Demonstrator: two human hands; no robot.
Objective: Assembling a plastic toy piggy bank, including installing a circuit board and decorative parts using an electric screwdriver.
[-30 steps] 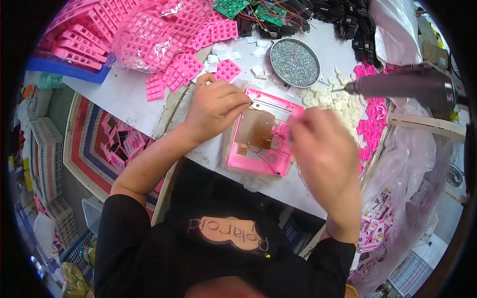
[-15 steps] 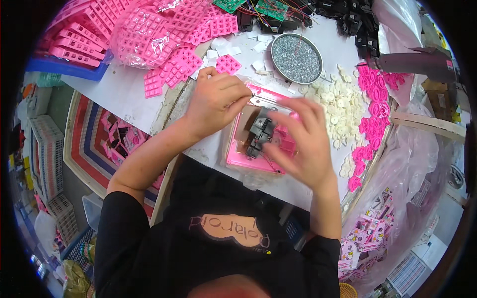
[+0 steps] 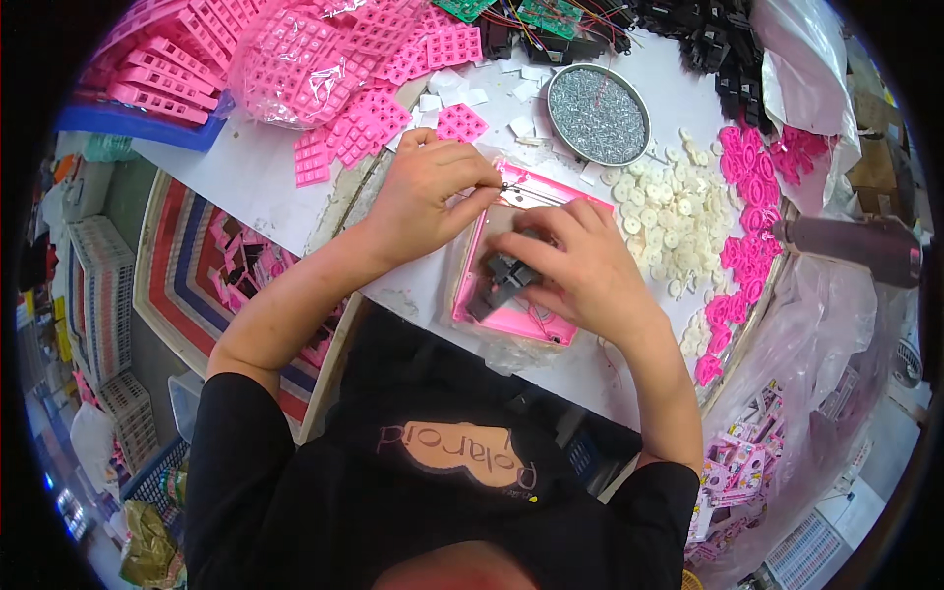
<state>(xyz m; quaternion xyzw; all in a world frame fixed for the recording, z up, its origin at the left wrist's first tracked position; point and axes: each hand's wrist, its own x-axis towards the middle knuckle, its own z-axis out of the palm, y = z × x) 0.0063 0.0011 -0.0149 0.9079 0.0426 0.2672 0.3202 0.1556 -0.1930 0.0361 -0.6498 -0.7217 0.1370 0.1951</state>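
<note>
A pink plastic tray-like housing (image 3: 472, 295) lies on the table in front of me, with clear plastic film under its near edge. Over its far left corner, my left hand (image 3: 438, 187) pinches the end of a thin dark wire (image 3: 531, 197). My right hand (image 3: 590, 261) comes in from the right, its thumb and fingers around a black plastic mechanism (image 3: 509, 280) above the housing. The mechanism sits tilted, and the fingers hide part of it. Thin wires (image 3: 539, 320) show in the housing's near right part.
A round dish of screws (image 3: 600, 116) stands beyond the housing. White discs (image 3: 664, 221) and pink parts (image 3: 755, 197) are heaped to the right, near a dark cylindrical tool (image 3: 851, 246). Pink keypad pieces (image 3: 374, 118) lie far left. Black parts (image 3: 723, 49) and green circuit boards (image 3: 551, 15) are at the back.
My right hand has moved in and closed around the black mechanism, which now sits tilted. My left hand keeps its pinch. The dark tool at the right has shifted nearer to me.
</note>
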